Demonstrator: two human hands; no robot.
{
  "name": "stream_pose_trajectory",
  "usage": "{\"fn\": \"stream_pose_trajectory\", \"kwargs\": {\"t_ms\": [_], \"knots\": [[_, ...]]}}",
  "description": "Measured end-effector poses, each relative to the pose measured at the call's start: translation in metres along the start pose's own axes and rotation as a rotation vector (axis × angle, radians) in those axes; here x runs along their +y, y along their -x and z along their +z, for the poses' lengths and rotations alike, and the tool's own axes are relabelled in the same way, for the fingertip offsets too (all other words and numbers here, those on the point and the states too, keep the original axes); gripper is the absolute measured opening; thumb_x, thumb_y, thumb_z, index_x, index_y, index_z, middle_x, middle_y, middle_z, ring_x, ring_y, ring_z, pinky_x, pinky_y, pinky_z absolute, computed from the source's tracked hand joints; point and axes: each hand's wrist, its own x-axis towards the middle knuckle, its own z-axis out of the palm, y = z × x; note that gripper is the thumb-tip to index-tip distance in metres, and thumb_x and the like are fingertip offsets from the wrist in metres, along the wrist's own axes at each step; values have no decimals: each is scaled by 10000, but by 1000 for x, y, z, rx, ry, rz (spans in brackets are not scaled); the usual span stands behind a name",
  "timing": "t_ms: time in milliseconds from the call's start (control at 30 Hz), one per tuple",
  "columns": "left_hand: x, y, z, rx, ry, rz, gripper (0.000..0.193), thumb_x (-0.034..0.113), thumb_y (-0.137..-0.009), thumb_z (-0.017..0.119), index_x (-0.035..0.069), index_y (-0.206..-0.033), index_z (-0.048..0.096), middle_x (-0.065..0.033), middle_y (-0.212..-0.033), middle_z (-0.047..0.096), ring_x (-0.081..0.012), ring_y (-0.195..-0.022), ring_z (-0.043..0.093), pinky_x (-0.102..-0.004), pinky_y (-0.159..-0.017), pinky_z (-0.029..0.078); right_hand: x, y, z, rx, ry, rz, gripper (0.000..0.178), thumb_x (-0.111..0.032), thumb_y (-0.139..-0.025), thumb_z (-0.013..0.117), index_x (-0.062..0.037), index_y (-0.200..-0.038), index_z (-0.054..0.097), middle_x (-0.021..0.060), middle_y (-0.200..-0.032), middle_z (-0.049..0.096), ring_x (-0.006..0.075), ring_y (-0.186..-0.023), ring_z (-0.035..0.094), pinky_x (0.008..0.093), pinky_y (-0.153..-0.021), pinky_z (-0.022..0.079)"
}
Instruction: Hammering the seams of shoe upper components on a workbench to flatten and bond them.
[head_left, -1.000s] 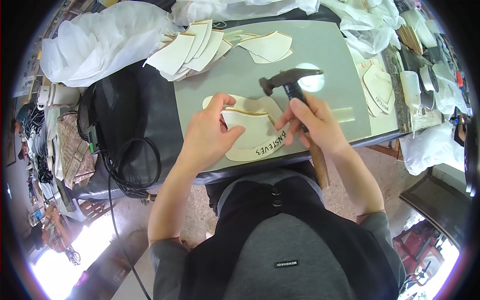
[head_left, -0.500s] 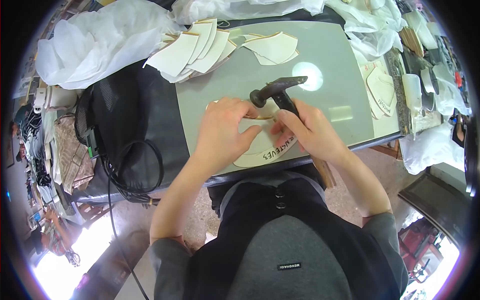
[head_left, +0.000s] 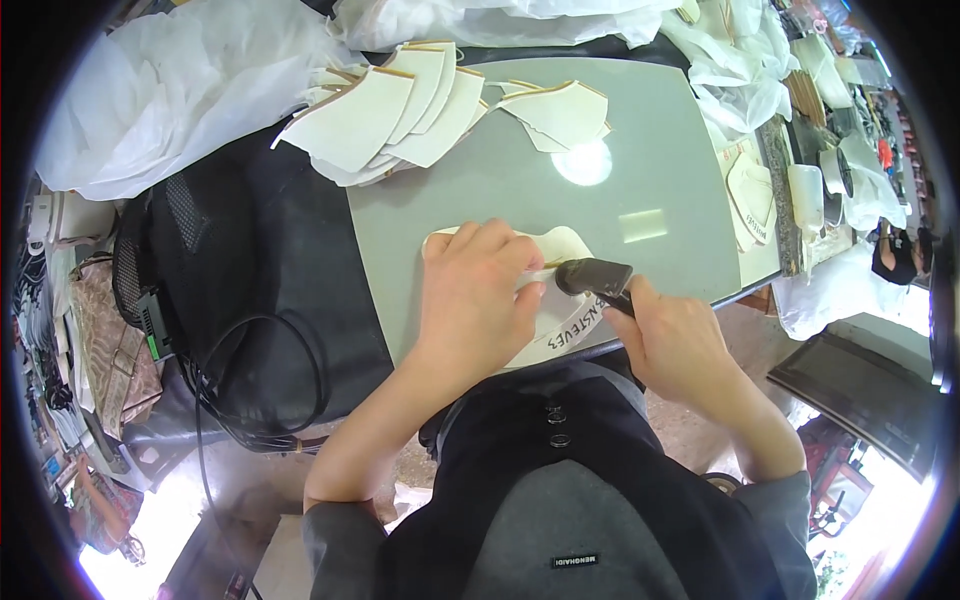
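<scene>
My right hand (head_left: 683, 338) is wrapped round the handle of a hammer (head_left: 598, 279). The dark head is down at the work, its round face close to my left fingertips. My left hand (head_left: 480, 290) is bent over a cream pattern board (head_left: 566, 322) with dark lettering, near the bench's front edge. Between left thumb and forefinger lies a white piece with a thin tan edge (head_left: 546, 268), mostly hidden by the hand. Beneath it all is a smooth grey-green work plate (head_left: 660, 180).
Fanned white cut pieces with tan edges (head_left: 400, 110) lie at the back, with a smaller pile (head_left: 560, 110) beside them. White plastic sheeting (head_left: 190, 95) is heaped behind. A black mesh bag (head_left: 200, 240) and coiled cable (head_left: 265, 370) sit left; more pattern boards (head_left: 750, 200) are right.
The hammer has come down from above the board to the work, turning its head toward my left fingers. My right hand has moved lower and to the right, off the board.
</scene>
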Motion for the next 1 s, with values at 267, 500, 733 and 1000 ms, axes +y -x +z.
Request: {"fn": "stream_pose_trajectory", "kwargs": {"t_ms": [267,500,733,1000], "knots": [[-14,4,5,33,71,143,206,5,-747,689,128,-910,718,15,-827,605,-200,-816,557,-379,-851,338,-9,2,-1,45,44,55,353,-299,-974,568,1,-817,468,142,-507,539,371,-476,578,464,-462,451],[-14,7,11,72,-62,306,285,-8,-655,686,117,-910,716,20,-822,573,-197,-815,549,-397,-851,339,-3,2,-2,35,33,60,353,-300,-976,565,6,-830,465,150,-510,543,379,-472,575,464,-457,447],[-13,7,13,91,-111,360,309,-4,-631,699,106,-919,717,11,-843,581,-199,-825,554,-398,-847,341,-2,1,-1,112,38,-36,343,-287,-969,570,10,-837,461,164,-542,555,389,-492,572,469,-472,438],[-12,6,12,96,-143,356,259,9,-673,722,103,-914,718,5,-821,584,-202,-823,561,-395,-841,338,5,-3,-7,258,-82,-54,348,-300,-972,571,-4,-827,461,143,-559,557,365,-486,578,449,-464,445]]}}
